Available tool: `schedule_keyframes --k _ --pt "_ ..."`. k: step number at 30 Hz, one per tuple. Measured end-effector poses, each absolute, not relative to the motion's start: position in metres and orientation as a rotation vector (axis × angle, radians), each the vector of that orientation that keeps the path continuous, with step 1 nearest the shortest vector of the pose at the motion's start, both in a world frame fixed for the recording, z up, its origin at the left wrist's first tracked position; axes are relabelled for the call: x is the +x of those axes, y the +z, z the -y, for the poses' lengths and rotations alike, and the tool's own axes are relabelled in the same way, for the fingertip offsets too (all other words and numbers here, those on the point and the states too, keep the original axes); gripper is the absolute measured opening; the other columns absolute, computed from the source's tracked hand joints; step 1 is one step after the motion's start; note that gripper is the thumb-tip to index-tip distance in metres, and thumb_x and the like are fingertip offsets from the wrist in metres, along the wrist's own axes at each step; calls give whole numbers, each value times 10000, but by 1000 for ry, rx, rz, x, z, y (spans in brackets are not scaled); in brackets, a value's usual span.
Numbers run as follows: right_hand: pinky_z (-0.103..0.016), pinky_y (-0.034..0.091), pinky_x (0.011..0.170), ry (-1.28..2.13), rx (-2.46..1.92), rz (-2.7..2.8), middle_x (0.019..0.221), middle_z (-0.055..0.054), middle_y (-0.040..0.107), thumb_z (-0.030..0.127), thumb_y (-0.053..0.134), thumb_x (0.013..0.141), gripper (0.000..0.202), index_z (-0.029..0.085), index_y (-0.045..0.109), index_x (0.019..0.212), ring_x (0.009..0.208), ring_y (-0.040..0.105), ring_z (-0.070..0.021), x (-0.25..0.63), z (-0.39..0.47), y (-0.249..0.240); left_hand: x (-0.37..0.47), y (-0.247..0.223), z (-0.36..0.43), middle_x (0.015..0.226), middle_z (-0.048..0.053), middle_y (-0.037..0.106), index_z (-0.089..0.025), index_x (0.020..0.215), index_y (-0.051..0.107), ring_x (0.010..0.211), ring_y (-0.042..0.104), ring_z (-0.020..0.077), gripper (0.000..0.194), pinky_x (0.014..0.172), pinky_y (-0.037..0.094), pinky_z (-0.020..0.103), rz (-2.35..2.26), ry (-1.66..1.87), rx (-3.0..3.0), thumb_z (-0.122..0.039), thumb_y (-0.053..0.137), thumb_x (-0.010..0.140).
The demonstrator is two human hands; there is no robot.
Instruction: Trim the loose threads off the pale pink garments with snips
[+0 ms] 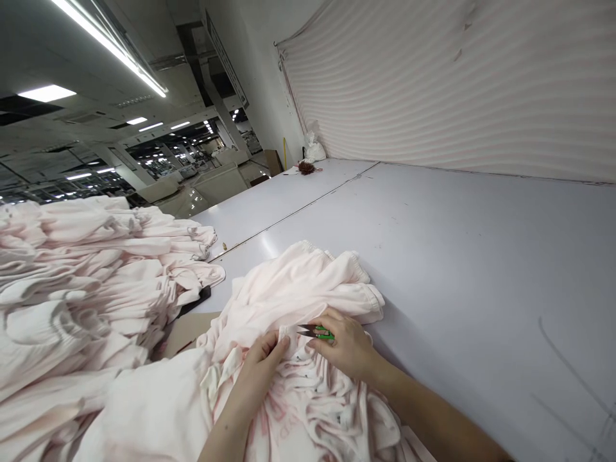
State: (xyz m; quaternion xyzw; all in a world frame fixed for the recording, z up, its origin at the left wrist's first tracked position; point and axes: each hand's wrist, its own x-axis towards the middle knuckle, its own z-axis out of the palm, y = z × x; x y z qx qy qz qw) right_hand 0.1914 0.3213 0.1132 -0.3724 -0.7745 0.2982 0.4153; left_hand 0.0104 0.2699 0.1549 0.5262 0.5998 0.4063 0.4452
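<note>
Green-handled thread snips [323, 333] sit in my right hand [347, 343], their dark blades apart and pointing left. Just left of the blade tips, my left hand [264, 354] pinches an edge of a pale pink garment [285, 333] between thumb and fingers. That garment lies bunched among other pale pink garments [289, 289] on the table, some with gathered cuffs toward the far right side. Below my hands, folded edges with small dark marks overlap, and faint pink lettering shows on the cloth. The blades are close to the pinched edge; whether they touch it I cannot tell.
A large heap of pale pink garments [96, 269] fills the left side. The white tabletop [462, 276] stretches right and back to a striped fabric sheet [447, 90]. A dark reddish bundle [306, 168] and a white bag [314, 149] stand at the far edge.
</note>
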Motion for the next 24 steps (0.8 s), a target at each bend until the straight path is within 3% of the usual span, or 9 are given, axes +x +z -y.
schedule_keyframes --k 4,9,19,24 --pt "-340 466 764 552 -843 2048 961 -41 689 218 694 832 234 223 692 1065 863 630 -214 186 -321 121 12 160 -266 772 20 644 -188 832 694 808 565 204 360 761 463 307 -1439 1002 1285 -538 658 756" --pt "-350 433 731 360 -785 2058 897 -51 697 194 619 888 133 205 701 991 803 607 -214 178 -323 116 7 157 -263 821 29 677 -198 794 700 892 587 230 296 820 474 333 -1509 1033 1256 -488 679 741" --pt "-345 411 741 155 -689 2081 932 -60 699 234 606 914 165 196 660 1066 811 618 -199 177 -326 104 8 157 -260 1100 78 714 -207 1010 748 1173 558 287 378 1005 442 397 -1498 1047 1139 -469 691 744" --pt "-336 421 722 158 -665 2059 926 -62 693 262 602 917 176 190 662 1065 790 612 -193 179 -325 104 10 160 -259 1077 86 724 -195 1036 746 1105 600 278 389 1011 436 408 -1431 1051 1145 -459 685 756"
